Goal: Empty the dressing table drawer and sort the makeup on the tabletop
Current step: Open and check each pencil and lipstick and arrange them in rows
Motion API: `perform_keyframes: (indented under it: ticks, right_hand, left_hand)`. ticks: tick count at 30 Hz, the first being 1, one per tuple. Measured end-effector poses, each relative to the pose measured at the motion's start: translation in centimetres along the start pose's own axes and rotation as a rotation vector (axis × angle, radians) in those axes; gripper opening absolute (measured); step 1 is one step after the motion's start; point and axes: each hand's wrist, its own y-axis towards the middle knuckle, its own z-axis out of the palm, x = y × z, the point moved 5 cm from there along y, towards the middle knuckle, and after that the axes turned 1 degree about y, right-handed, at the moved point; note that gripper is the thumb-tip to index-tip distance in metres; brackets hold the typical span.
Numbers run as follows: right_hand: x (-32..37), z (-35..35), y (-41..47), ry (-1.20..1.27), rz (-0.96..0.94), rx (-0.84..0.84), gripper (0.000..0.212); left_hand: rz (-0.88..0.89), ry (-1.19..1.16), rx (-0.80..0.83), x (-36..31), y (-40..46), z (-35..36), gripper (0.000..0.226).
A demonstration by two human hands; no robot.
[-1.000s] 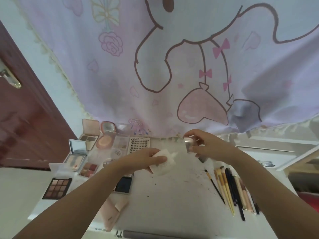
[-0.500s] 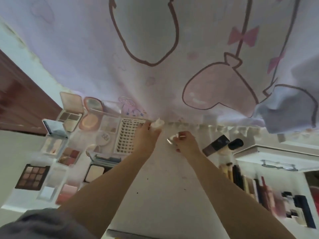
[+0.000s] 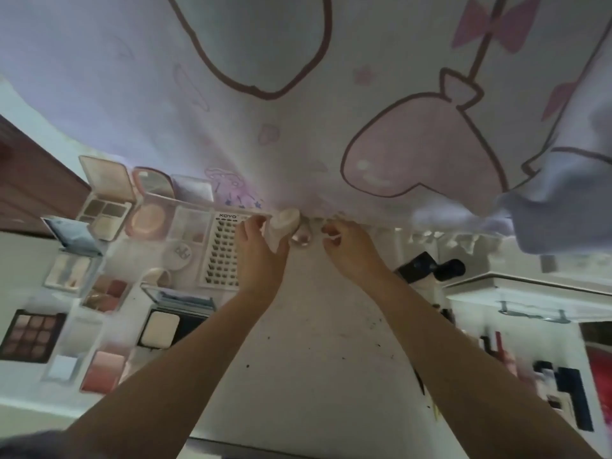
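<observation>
Since half a second ago, silver cap set down at frame centre; right hand released, left hand grasping white tube; sorting continues.

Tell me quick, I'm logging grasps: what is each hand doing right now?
Left hand: grips a white wad, maybe tissue.
Right hand: fingers curled, pinching something small and white; cannot tell what.

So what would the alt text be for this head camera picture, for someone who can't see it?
Two bare arms reach across a white dressing tabletop: the left hand grips a crumpled white wipe, and the right hand is beside a small shiny round object. Open makeup palettes lie to the left under a cartoon-print curtain.
</observation>
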Motion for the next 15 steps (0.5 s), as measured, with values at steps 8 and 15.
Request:
perform_keyframes:
  ticks: [8,15]
  right_hand:
    - [-1.2,-11.4,-6.5,-0.741,0.044,0.028,0.029]
    - [-3.2,-8.9,-6.5,-0.691,0.107,0.158,0.026]
  left_hand:
    - [0.318,-0.021,0.531,-6.0,-9.1,8.9,0.05]
    - [0.285,-0.026,0.902,-9.6,-8.6,13.0,0.036]
